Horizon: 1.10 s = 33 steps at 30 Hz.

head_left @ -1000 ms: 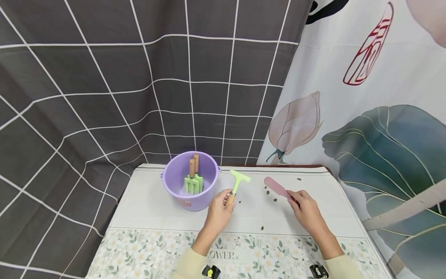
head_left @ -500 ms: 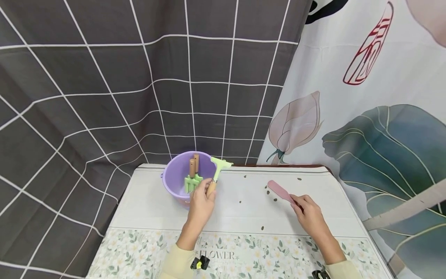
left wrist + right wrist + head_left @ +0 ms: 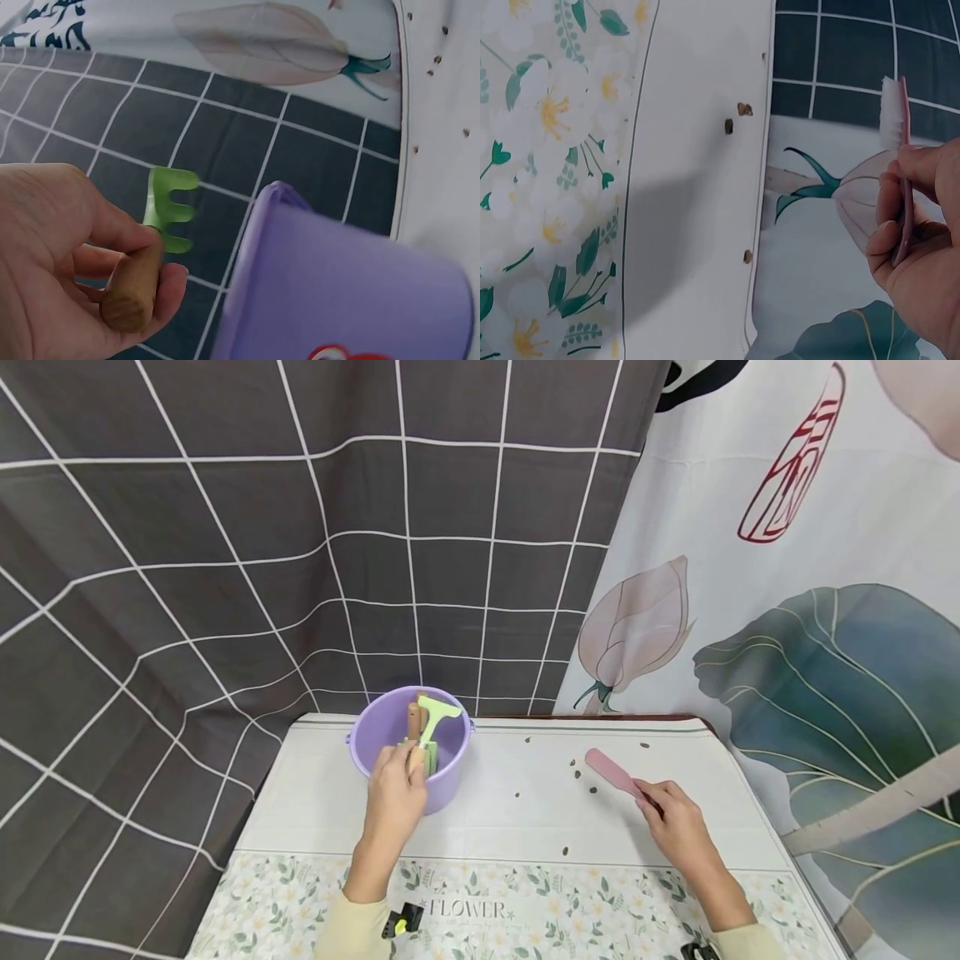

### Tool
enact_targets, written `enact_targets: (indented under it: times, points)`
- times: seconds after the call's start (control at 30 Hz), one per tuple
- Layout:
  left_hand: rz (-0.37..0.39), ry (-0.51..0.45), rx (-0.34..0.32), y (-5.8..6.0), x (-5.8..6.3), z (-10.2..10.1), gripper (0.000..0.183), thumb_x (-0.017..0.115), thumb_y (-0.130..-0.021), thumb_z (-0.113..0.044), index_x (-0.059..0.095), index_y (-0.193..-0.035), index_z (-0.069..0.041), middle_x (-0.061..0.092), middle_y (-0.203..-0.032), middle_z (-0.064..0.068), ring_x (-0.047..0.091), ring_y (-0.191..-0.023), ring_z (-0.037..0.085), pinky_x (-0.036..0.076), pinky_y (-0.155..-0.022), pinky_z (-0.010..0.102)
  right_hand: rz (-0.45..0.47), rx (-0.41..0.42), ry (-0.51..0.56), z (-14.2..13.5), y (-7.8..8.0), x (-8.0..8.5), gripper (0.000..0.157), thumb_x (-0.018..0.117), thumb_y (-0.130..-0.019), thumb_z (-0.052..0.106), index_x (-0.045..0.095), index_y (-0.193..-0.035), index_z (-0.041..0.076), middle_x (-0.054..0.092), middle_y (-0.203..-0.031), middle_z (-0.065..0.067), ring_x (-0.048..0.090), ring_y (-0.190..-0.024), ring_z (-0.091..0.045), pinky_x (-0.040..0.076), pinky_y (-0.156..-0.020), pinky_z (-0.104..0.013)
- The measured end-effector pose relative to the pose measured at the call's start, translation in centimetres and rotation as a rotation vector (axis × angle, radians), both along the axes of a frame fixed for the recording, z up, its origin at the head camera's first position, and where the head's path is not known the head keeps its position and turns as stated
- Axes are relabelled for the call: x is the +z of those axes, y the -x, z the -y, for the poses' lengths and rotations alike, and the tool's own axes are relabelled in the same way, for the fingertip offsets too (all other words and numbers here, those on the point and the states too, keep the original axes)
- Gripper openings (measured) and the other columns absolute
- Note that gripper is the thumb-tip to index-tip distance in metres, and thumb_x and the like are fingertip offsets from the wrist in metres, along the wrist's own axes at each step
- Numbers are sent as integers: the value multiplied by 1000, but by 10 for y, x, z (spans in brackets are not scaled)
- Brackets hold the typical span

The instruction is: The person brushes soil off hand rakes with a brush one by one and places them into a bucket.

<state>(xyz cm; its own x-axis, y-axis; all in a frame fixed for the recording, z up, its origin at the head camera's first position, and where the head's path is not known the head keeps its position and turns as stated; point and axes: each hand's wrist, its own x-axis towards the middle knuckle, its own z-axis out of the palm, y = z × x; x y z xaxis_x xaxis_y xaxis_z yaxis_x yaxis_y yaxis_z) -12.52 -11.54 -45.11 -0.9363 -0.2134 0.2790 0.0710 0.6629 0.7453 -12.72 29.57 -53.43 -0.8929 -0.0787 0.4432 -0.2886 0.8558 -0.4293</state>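
Note:
My left hand (image 3: 393, 797) grips the wooden handle of a small green hand rake (image 3: 437, 713) above the purple bucket (image 3: 442, 793). In the left wrist view the rake's tines (image 3: 178, 214) point toward the bucket wall (image 3: 360, 292), apart from it. Inside the bucket stand other small garden tools with wooden handles (image 3: 413, 718); their green heads are partly hidden by my hand and the rake. My right hand (image 3: 678, 827) holds a pink brush (image 3: 609, 770) over the table's right side. The right wrist view shows its white bristles (image 3: 890, 112).
Several small brown bits (image 3: 593, 790) lie scattered on the white part of the table (image 3: 510, 831). A floral cloth strip (image 3: 285, 902) covers its front. Behind hang a dark grid curtain (image 3: 450, 572) and a white printed curtain (image 3: 712, 502).
My left hand has carried the rake leftward from beside the bucket to over its opening. My right hand with the brush has shifted slightly right.

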Motion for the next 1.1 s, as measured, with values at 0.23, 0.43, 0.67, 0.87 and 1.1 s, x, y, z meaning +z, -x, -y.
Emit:
enact_targets:
  times: [0.23,0.43,0.67,0.87,1.1]
  points:
    - [-23,78,50,-8,6,21,40,68,-89,3,66,-128,7,67,-111,22,67,-98,39,57,-92,56,17,-16,27,-4,-5,0,31,77,-89,-1,73,-120,-1,64,-92,-11,47,-71,-9,41,-53,-23]
    - [-39,124,98,-11,8,37,34,71,-88,0,69,-122,3,70,-107,21,68,-93,40,58,-82,55,57,-61,78,-10,-12,1,32,76,-90,-1,73,-122,0,64,-93,-10,45,-70,-6,39,-53,-21]
    - [-150,156,151,-8,12,50,24,74,-84,4,72,-108,4,74,-99,24,72,-84,43,60,-72,56,63,-52,86,-12,-15,-1,31,75,-91,0,72,-122,-1,65,-93,-12,46,-70,-6,40,-53,-21]
    - [-146,162,130,-3,18,59,20,78,-84,1,72,-102,4,75,-95,24,72,-81,41,61,-70,54,44,-54,88,-13,-17,-3,31,76,-89,-2,73,-120,-1,64,-92,-11,45,-70,-4,40,-53,-21]
    - [-86,179,86,9,20,66,19,78,-87,-8,67,-98,2,76,-92,24,73,-84,42,60,-75,55,28,-49,80,-11,-17,-2,32,77,-88,-2,73,-120,-1,65,-93,-11,46,-71,-5,42,-54,-22]
